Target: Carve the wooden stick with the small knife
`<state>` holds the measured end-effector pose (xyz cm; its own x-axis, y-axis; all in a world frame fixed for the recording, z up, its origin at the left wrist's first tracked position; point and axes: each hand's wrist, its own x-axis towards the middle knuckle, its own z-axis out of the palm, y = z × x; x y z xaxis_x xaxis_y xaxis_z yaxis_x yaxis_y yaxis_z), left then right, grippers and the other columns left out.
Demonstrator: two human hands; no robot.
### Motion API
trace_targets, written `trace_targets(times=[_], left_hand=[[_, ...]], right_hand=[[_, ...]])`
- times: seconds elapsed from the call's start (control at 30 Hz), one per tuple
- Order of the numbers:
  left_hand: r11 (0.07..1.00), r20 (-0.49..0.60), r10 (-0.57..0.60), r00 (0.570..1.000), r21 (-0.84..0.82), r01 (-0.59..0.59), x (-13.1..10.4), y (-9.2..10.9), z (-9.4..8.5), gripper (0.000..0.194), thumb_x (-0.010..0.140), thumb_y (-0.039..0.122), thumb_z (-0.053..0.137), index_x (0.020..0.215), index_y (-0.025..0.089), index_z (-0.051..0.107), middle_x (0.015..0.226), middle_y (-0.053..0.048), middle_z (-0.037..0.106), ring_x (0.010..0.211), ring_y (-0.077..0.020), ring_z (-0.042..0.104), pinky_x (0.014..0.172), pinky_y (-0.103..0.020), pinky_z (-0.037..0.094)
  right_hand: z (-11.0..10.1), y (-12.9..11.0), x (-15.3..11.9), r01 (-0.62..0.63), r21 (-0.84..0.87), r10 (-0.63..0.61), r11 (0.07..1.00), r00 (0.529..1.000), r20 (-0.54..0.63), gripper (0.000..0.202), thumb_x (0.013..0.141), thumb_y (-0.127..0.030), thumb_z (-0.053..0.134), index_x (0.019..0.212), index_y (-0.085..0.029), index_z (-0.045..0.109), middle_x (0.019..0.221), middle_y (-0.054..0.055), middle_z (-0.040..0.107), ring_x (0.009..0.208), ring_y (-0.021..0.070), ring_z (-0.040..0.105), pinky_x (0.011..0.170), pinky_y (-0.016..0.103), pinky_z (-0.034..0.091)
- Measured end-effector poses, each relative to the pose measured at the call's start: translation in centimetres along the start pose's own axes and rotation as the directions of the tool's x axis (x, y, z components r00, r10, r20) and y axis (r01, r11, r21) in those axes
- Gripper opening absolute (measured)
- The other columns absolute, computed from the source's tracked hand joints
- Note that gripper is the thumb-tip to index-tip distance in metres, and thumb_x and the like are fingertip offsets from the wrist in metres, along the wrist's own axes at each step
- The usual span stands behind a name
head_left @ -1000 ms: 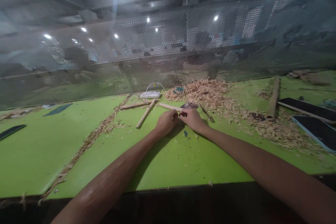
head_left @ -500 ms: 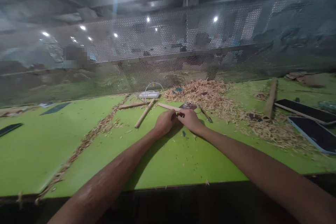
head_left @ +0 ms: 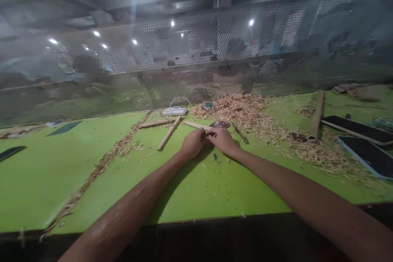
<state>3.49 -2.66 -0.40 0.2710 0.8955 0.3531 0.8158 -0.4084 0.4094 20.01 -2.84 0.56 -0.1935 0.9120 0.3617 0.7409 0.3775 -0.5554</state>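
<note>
My left hand (head_left: pixel 194 142) and my right hand (head_left: pixel 223 140) meet over the middle of the green tabletop (head_left: pixel 196 192), fingers curled and pinched close together. Whatever lies between the fingertips is too small or too hidden to make out. Just beyond them is a pale wooden stick (head_left: pixel 196 125), its near end hidden behind the hands. Another wooden stick (head_left: pixel 169 133) lies slanted to the left of my left hand. Behind my right hand sits a dark flat scrap (head_left: pixel 221 124). A thin dark pointed tool (head_left: pixel 240 134) rests to the right of it.
A large heap of wood shavings (head_left: pixel 242 106) spreads back and right. A white power strip (head_left: pixel 174 111) with a cable stands near the mesh screen (head_left: pixel 184 61). Two phones (head_left: pixel 367 155) and a brown wooden bar (head_left: pixel 317 114) lie at right. Shavings fill a table seam (head_left: pixel 104 166).
Both hands keep nearly the same place and pinched pose. The view has shifted very slightly; nothing else has visibly moved.
</note>
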Motion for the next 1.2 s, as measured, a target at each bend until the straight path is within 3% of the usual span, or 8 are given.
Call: trace_targets(times=[0.37,0.57,0.77,1.2], left_hand=[[0.999,0.003,0.031,1.0,0.031,-0.031,-0.4,0.4,-0.3,0.008,0.094,0.017,0.057,0.093,0.019,0.065,0.086,-0.006,0.07,0.071,-0.0194,0.055,0.063,-0.028,0.03],[1.0,-0.02,0.018,1.0,0.001,-0.018,-0.1,-0.1,0.0,0.007,0.094,0.017,0.059,0.091,0.018,0.065,0.084,-0.006,0.071,0.07,-0.019,0.057,0.062,-0.027,0.033],[0.996,-0.036,0.045,0.998,-0.076,-0.047,-0.1,-0.5,0.3,0.02,0.09,0.012,0.062,0.108,0.019,0.066,0.092,-0.005,0.075,0.07,-0.0179,0.06,0.063,-0.027,0.039],[0.994,-0.066,0.076,0.995,-0.072,-0.081,0.1,-1.0,0.4,0.008,0.09,0.013,0.062,0.088,0.017,0.068,0.08,-0.003,0.069,0.066,-0.0162,0.054,0.064,-0.025,0.035]], right_hand=[[0.0,-0.3,-0.3,0.038,-0.01,-0.038,0.999,0.999,0.029,0.021,0.089,-0.008,0.064,0.099,-0.015,0.082,0.091,0.008,0.078,0.079,0.0165,0.065,0.075,0.026,0.047],[0.1,-0.2,-0.2,-0.01,0.023,0.009,1.0,1.0,0.025,0.017,0.091,-0.011,0.065,0.098,-0.015,0.08,0.086,0.007,0.076,0.071,0.0148,0.062,0.069,0.025,0.045],[0.0,0.3,0.2,-0.023,0.027,0.023,0.999,1.0,-0.007,0.016,0.092,-0.011,0.066,0.095,-0.016,0.081,0.089,0.008,0.077,0.078,0.0174,0.065,0.072,0.025,0.045],[-0.1,-0.2,-0.1,0.011,0.008,-0.012,1.0,0.999,0.048,0.023,0.095,-0.01,0.06,0.102,-0.015,0.082,0.091,0.008,0.078,0.076,0.0167,0.065,0.074,0.027,0.046]])
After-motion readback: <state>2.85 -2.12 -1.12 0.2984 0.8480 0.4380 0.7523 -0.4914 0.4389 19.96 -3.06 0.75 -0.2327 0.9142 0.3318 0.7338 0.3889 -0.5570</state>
